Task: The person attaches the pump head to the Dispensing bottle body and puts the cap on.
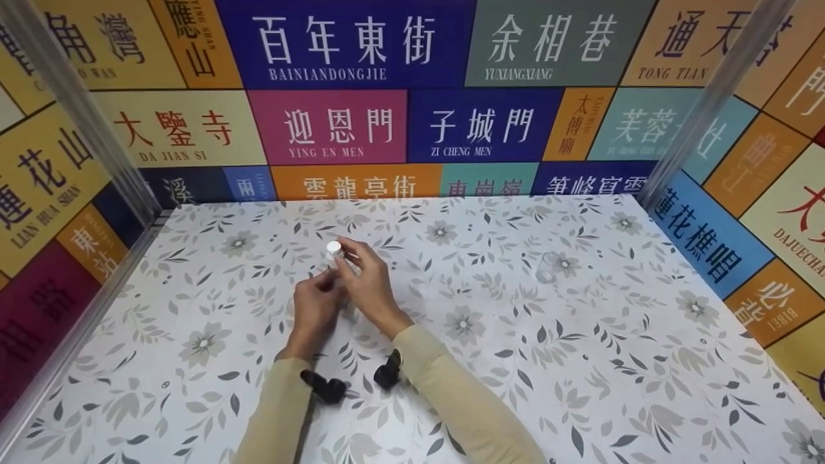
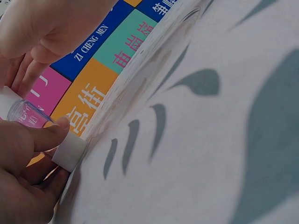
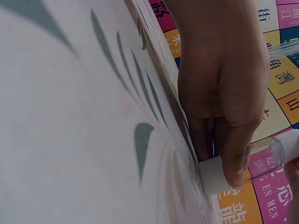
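Note:
In the head view, my right hand [image 1: 368, 277] and left hand [image 1: 312, 309] meet around a small clear bottle [image 2: 30, 113], left of the table's middle. Both ends of this bottle are white. The thumb and fingers of my left hand pinch the lower white end [image 2: 70, 151], close to the tabletop. At the upper white end [image 1: 334, 246], the fingers of my right hand grip the bottle. In the right wrist view the clear middle of the bottle [image 3: 264, 151] shows between the two hands. What is inside it I cannot tell.
A small clear container [image 1: 548, 267] stands on the table to the right of my hands. The white tablecloth [image 1: 515, 361] has a grey flower and leaf print. Panels with large lettering [image 1: 329, 125] close off the back and both sides.

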{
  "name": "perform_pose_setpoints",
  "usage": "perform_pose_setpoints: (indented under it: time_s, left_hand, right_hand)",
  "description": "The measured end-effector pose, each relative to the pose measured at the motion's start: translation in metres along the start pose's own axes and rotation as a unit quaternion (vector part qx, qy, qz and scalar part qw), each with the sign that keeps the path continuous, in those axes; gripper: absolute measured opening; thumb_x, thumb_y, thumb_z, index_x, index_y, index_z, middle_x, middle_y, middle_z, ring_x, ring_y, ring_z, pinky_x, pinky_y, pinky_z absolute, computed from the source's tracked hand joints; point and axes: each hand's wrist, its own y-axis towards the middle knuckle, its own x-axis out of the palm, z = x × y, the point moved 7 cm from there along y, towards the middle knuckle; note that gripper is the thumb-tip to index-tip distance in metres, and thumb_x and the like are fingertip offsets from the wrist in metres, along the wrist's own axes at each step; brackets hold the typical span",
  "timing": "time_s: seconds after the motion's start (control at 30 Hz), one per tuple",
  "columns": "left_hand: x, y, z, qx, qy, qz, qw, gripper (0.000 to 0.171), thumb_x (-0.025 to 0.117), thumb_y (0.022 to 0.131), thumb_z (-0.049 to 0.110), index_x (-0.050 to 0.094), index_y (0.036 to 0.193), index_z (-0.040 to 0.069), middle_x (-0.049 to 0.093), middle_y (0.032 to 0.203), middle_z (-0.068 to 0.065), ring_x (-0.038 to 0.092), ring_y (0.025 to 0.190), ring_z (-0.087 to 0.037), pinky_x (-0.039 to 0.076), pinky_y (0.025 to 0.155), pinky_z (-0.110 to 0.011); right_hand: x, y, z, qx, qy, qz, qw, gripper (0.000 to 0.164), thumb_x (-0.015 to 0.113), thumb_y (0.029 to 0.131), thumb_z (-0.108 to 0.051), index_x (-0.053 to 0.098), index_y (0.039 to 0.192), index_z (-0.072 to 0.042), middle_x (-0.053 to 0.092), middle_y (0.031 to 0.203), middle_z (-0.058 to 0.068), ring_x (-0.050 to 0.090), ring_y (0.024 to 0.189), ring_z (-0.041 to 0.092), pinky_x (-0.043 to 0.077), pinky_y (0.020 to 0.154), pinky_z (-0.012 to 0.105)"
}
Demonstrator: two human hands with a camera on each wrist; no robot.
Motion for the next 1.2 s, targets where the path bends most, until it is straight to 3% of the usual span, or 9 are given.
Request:
perform_pose_setpoints:
  time_s: [0.2,0.67,0.97,1.2]
  left_hand:
    - [-0.0009,0.0006,0.002,0.017,0.019,0.003,0.9997,0.024,0.072,0.086,0.004,0.075,0.11,0.0,0.075,0.107,-0.021,0.07,0.091,-0.027,0.052,0.073,-0.021]
    - [0.0001,-0.0017,-0.0002,-0.014,-0.006,-0.008,0.9998,0.029,0.071,0.087,0.007,0.074,0.116,0.006,0.076,0.108,-0.016,0.067,0.082,-0.019,0.051,0.067,-0.019]
    - [0.0008,-0.0008,-0.0029,-0.021,-0.01,-0.012,0.9997,0.029,0.071,0.087,0.006,0.074,0.117,0.005,0.076,0.112,-0.015,0.068,0.084,-0.02,0.052,0.066,-0.019]
    - [-0.0005,0.0013,0.0002,-0.001,0.02,-0.001,0.9998,0.028,0.072,0.083,0.001,0.076,0.111,0.003,0.076,0.099,-0.017,0.063,0.079,-0.019,0.048,0.064,-0.018]
  right_hand:
    - [-0.0012,0.0001,-0.0024,-0.008,-0.003,0.002,1.0,0.034,0.068,0.092,-0.002,0.062,0.124,0.006,0.068,0.121,0.021,0.066,0.116,0.03,0.054,0.1,0.03]
    - [-0.0017,-0.0009,-0.0022,-0.007,-0.009,0.013,1.0,0.038,0.07,0.091,-0.003,0.061,0.128,0.004,0.066,0.127,0.019,0.063,0.122,0.032,0.052,0.104,0.035]
    - [0.0013,-0.0013,0.0002,-0.001,-0.017,-0.012,1.0,0.037,0.065,0.093,-0.002,0.062,0.13,0.001,0.067,0.125,0.017,0.065,0.12,0.027,0.051,0.103,0.027]
    - [0.0004,-0.0011,0.0002,0.003,-0.022,-0.008,1.0,0.036,0.066,0.094,-0.004,0.062,0.129,0.001,0.068,0.124,0.018,0.065,0.119,0.028,0.053,0.101,0.032]
